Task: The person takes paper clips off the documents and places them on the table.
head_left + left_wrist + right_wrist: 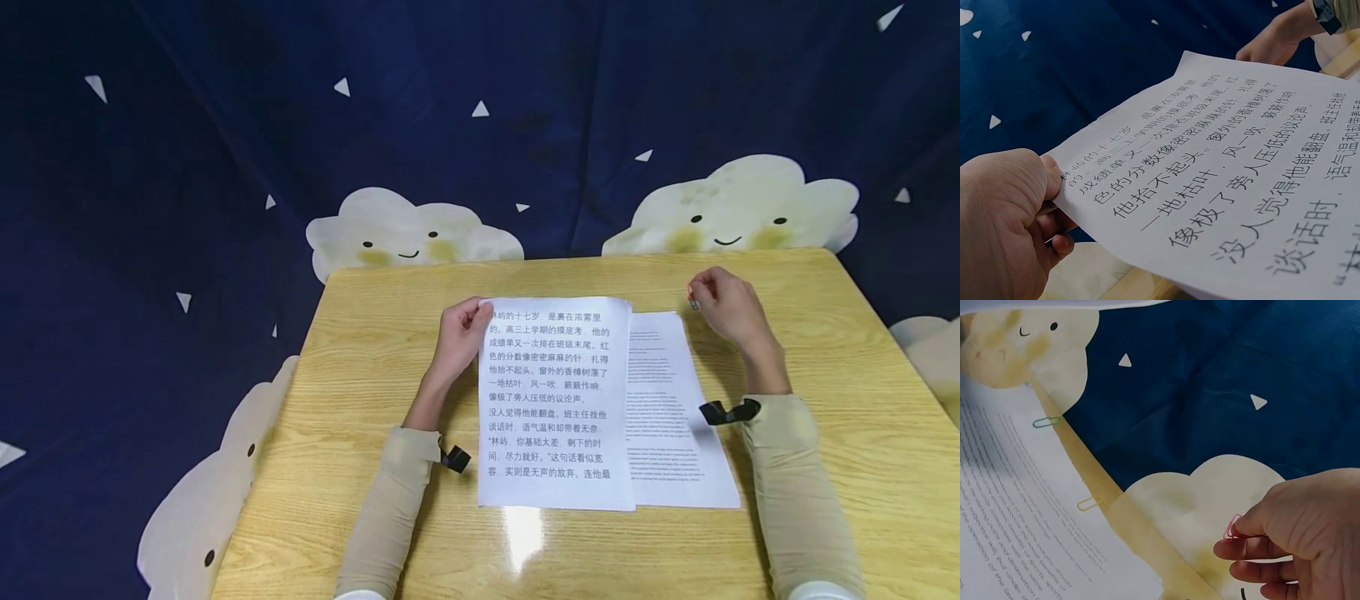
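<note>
My left hand (457, 337) pinches the top left corner of a sheet of paper (555, 404) printed with large Chinese text, thumb on the printed face. In the left wrist view this sheet slants upward from the fingers. Beneath and to the right of it lies a printed page (667, 408) with small English text. My right hand (729, 310) is raised past that page's top right corner, pinching a pink paper clip (1231, 527) between thumb and forefinger. A green paper clip (1046, 422) and a yellow paper clip (1089, 503) sit along the English page's edge.
The light wooden table (360, 375) carries the pages. Behind it hangs a dark blue curtain (450, 50) with white triangles and smiling clouds. Black straps (729, 412) hang at both wrists.
</note>
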Demonstrator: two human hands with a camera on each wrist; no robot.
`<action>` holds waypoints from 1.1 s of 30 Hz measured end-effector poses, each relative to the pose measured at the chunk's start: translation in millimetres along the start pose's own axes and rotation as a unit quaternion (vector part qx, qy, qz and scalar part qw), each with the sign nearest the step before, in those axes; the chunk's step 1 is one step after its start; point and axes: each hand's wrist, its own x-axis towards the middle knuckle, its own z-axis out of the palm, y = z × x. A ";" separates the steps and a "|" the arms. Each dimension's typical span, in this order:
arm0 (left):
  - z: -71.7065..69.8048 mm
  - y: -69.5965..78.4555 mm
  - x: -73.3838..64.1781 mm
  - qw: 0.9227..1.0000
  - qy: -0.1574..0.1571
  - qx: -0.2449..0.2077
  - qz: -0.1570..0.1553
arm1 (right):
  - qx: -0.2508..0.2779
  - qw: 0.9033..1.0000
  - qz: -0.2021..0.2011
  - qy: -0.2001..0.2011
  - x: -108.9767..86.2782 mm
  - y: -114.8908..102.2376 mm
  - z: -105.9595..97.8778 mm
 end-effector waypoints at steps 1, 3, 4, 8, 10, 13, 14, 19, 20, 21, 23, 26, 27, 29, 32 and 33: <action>0.1 4.7 -1.2 1.000 -0.001 -0.001 0.001 | -0.001 1.000 0.004 0.000 0.5 1.5 0.6; 0.3 13.6 -3.3 1.000 -0.002 -0.002 0.002 | -0.004 1.000 0.013 -0.002 1.2 4.2 2.0; 0.2 17.9 -4.7 1.000 -0.001 -0.002 0.003 | -0.006 1.000 0.017 -0.003 1.6 5.6 2.7; 0.7 27.3 -7.4 1.000 0.002 -0.007 0.003 | -0.020 1.000 0.024 -0.005 2.4 12.4 4.8; 0.8 27.8 -7.7 1.000 0.002 -0.010 0.004 | -0.025 0.999 0.028 -0.005 2.1 16.2 5.5; 0.6 27.8 -8.0 1.000 0.001 -0.011 0.006 | -0.029 0.999 0.039 -0.006 1.7 21.1 6.8; 0.4 27.7 -8.0 1.000 0.000 -0.011 0.007 | -0.029 0.999 0.043 -0.007 1.8 22.7 7.4; 0.6 18.4 -5.9 1.000 -0.001 -0.002 0.006 | -0.027 0.997 0.065 -0.013 2.5 29.4 11.2; 0.7 14.2 -4.9 1.000 0.000 0.001 0.005 | -0.026 0.997 0.068 -0.013 2.7 30.5 11.9; 0.9 10.2 -4.0 1.000 0.001 0.004 0.004 | -0.025 0.997 0.072 -0.014 2.7 32.0 12.7; 1.2 3.1 -2.6 1.000 0.004 0.007 0.004 | -0.024 0.997 0.075 -0.012 2.9 35.7 13.8; 1.0 -4.1 -1.5 1.000 0.005 0.006 0.011 | -0.025 0.997 0.076 -0.011 3.0 42.6 14.9; 0.8 -5.1 -1.4 1.000 0.004 0.005 0.013 | -0.026 0.997 0.076 -0.011 3.0 45.1 15.6; 0.2 -6.7 -1.4 1.000 0.003 0.004 0.015 | -0.028 0.997 0.073 -0.009 2.9 49.0 16.9; -0.4 -7.4 -1.1 1.000 0.002 0.007 0.016 | -0.026 0.997 0.072 -0.004 2.7 53.1 19.4; -0.6 -7.6 -1.1 1.000 0.002 0.007 0.015 | -0.026 0.997 0.072 -0.002 2.7 54.3 20.5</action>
